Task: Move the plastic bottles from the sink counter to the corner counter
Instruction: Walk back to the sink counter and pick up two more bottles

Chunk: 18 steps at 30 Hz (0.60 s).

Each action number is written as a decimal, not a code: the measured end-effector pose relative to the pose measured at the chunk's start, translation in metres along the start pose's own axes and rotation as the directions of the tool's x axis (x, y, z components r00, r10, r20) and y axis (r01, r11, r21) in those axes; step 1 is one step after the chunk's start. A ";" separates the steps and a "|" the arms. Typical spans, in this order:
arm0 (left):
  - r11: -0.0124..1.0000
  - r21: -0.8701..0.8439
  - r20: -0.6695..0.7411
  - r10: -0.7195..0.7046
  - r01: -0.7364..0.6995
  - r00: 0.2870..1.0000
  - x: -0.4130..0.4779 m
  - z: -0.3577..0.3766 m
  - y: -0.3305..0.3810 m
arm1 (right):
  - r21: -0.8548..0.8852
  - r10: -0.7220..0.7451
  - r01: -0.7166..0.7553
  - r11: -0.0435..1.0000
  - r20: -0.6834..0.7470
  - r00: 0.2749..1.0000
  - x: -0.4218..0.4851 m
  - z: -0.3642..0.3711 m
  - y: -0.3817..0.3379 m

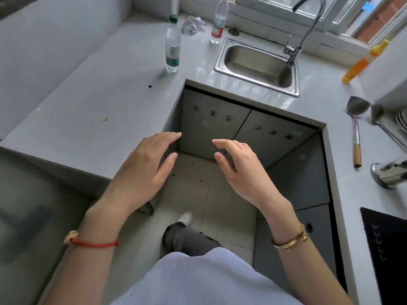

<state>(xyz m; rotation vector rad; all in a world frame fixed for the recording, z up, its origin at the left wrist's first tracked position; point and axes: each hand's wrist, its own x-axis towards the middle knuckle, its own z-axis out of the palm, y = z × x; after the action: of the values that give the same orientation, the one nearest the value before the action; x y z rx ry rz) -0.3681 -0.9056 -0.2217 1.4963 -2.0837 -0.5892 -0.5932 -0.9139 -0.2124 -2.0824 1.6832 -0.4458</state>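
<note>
Bare fingers on both hands are spread and gripping nothing, the left hand (145,164) and right hand (240,170) hanging over the floor gap, palms facing each other. Both bottles stand well ahead and to the left: the green-capped bottle (172,44) upright on the counter (92,100), the red-capped bottle (219,20) upright further back, just beside the sink (257,64). Their long axes run vertical, caps up. I judge the left hand nearer to the green-capped one
</note>
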 end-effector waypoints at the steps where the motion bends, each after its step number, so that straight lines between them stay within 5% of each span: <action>1: 1.000 0.006 0.003 0.008 -0.008 1.000 0.013 -0.002 -0.005 | 0.009 0.005 -0.005 1.000 -0.006 1.000 0.013 0.000 0.002; 18: 0.995 0.097 0.099 0.017 -0.027 0.995 0.162 -0.031 -0.052 | 0.061 0.114 -0.111 0.992 -0.042 0.993 0.145 -0.018 0.018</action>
<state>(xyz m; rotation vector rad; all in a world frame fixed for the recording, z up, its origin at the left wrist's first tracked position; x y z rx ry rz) -0.3539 -1.0774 -0.2059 1.5244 -2.2312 -0.5696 -0.5870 -1.0606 -0.2084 -1.9381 1.7807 -0.5041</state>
